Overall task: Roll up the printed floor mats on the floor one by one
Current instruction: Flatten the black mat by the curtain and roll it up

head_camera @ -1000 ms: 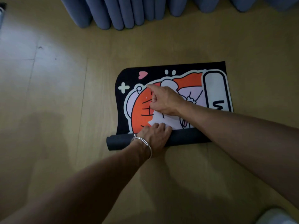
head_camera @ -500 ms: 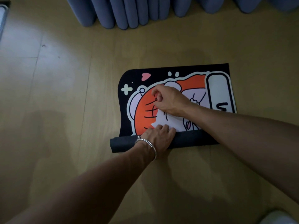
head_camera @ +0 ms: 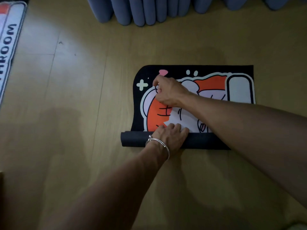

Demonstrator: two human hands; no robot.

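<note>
floor mat (head_camera: 196, 70) lies on the wood floor (head_camera: 66, 105) right of middle, print up: black ground, orange and white cartoon, part rolled; the dark roll (head_camera: 132, 139) sits at its near end, the flat part runs toward the far edge of the floor. left hand (head_camera: 171, 138) on top of the roll, fingers (head_camera: 177, 127) laid flat over it with the tips on the print, pressing, not wrapped round. right hand (head_camera: 169, 92) rests on the flat print near the mat's far-left corner, fingers curled under; can't tell if they pinch anything. right forearm crosses the mat's right half and hides the print and the roll's right end. counts: 2 mats, 2 hands, 1 silver bracelet (head_camera: 160, 144) on the left wrist. second mat (head_camera: 10, 39) at the far-left corner of the floor, well apart, flat, cut off by the frame, only the letters "HROOM" readable. blue-grey curtain (head_camera: 149, 10) folds along the far edge, tops cut off, fold count unclear. pale thing (head_camera: 299, 227) at the near-right corner, too little in view to tell what it is
</note>
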